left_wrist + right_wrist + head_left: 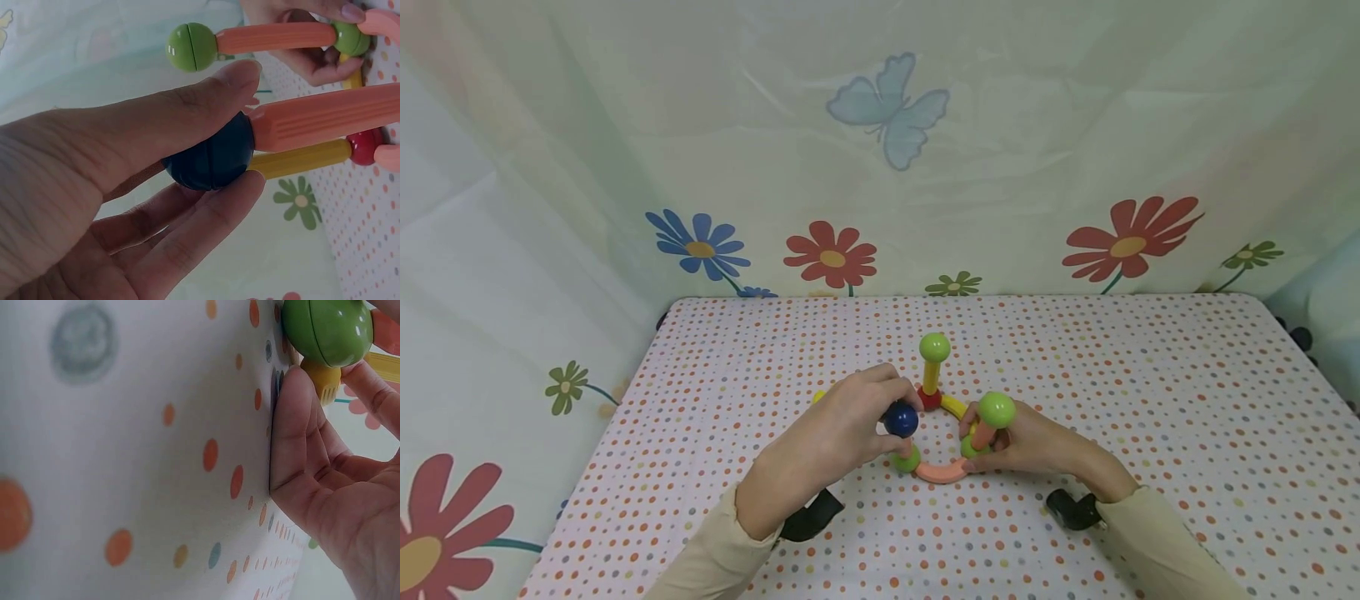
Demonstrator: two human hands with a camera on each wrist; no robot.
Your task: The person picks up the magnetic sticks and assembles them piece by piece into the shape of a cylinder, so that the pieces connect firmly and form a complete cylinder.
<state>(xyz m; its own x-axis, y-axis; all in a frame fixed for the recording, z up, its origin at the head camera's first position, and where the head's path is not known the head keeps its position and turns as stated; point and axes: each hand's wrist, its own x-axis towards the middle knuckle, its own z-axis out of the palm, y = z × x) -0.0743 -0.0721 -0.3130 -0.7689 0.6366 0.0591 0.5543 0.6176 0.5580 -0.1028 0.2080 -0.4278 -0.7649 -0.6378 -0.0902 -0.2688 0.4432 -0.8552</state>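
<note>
My left hand [850, 417] pinches a dark blue ball [212, 153] between thumb and fingers. This ball tops an upright salmon-pink rod [325, 119], with a green ball [907, 460] at its foot. Low at the table, my right hand [1037, 446] grips another green base ball [975, 447], where a yellow connector [323, 380] joins it. A pink rod rises from there to a green top ball [997, 410]. Between the two base balls runs a curved pink piece [942, 474]. Behind, a yellow rod [932, 377] stands on a red ball [929, 398], capped by a green ball [935, 347].
A curved yellow piece [955, 406] leads from the red ball toward the right hand. Another yellow bit [818, 397] peeks out behind the left hand. Dotted cloth covers the table [1150, 375], and a flowered curtain [1000, 167] hangs behind it.
</note>
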